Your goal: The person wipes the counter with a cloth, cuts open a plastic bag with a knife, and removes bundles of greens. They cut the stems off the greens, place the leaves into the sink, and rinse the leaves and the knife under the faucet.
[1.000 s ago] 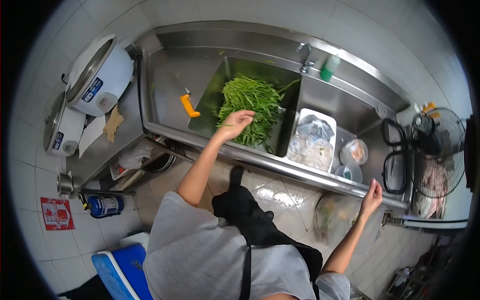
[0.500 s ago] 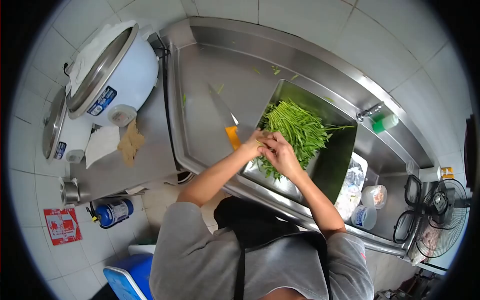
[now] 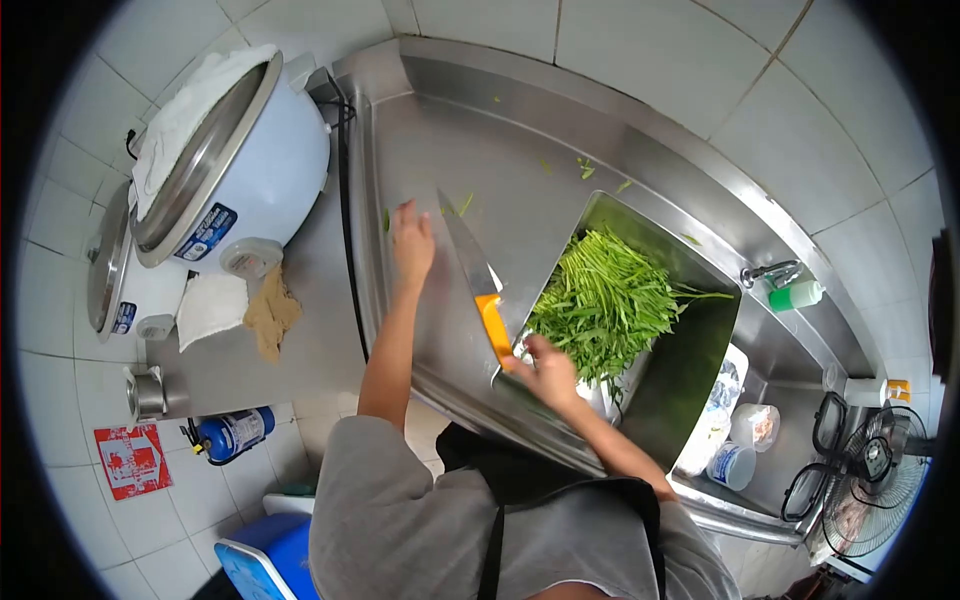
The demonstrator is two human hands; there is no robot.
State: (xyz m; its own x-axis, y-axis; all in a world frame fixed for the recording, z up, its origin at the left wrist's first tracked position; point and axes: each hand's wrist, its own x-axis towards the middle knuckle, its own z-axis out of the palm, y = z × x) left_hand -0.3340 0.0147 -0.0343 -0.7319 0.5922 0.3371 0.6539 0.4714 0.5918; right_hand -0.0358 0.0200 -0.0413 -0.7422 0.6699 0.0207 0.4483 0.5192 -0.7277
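My left hand (image 3: 412, 245) is over the steel counter, to the left of the knife, with its fingers stretched forward and nothing visible in them. A knife (image 3: 493, 325) with an orange handle and a long blade lies flat on the counter, its tip pointing away from me. At the near end of that handle is my right hand (image 3: 548, 374), thumb and fingers apart, fingertips right at the handle's butt. Just beyond the right hand, a heap of long-stemmed leafy greens (image 3: 610, 295) fills the left part of a deep steel pan (image 3: 655, 400).
Green scraps (image 3: 585, 168) dot the steel counter (image 3: 500, 150). A tap (image 3: 770, 272) and a green bottle (image 3: 797, 296) are behind the pan. Plastic tubs (image 3: 732, 466) and a fan (image 3: 875, 455) stand at right. Large rice cookers (image 3: 270, 170) occupy the left side.
My hands were together over the greens and have separated. The left moved left over the counter; the right came down and left to the knife handle. The view has shifted slightly.
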